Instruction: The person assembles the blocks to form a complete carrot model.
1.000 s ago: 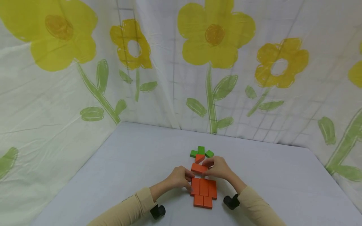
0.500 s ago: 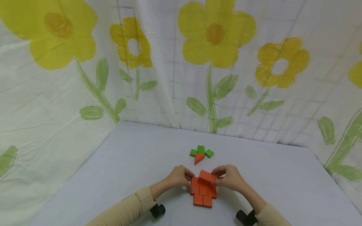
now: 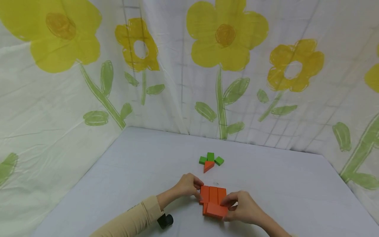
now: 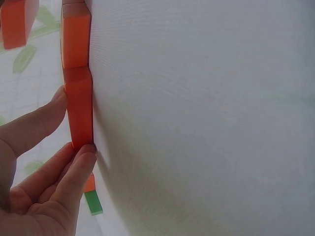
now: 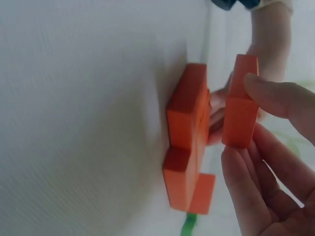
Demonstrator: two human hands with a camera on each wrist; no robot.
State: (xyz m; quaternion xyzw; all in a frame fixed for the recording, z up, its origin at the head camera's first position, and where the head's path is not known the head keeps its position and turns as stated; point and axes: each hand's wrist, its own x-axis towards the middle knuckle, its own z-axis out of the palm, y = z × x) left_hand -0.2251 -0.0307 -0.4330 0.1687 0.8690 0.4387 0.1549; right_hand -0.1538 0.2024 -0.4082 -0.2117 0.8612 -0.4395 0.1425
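Observation:
Several flat orange blocks (image 3: 213,195) lie side by side on the pale table (image 3: 133,171). My left hand (image 3: 189,185) pinches the leftmost block (image 4: 78,108) at its end, thumb and fingers (image 4: 74,177) on it. My right hand (image 3: 237,207) grips another orange block (image 3: 216,210) between thumb and fingers, holding it just above the near end of the group. In the right wrist view this held block (image 5: 241,108) hangs apart from the lying blocks (image 5: 189,132). Farther back sit an orange triangle (image 3: 208,166) and three green blocks (image 3: 211,158).
A flower-printed cloth (image 3: 225,65) hangs behind and to both sides of the table. A black wrist camera (image 3: 164,221) shows under my left sleeve. Bare tabletop stretches left and right of the blocks.
My right hand has carried the orange block from the far end of the group toward me, to the near end. The left hand has stayed on the left block.

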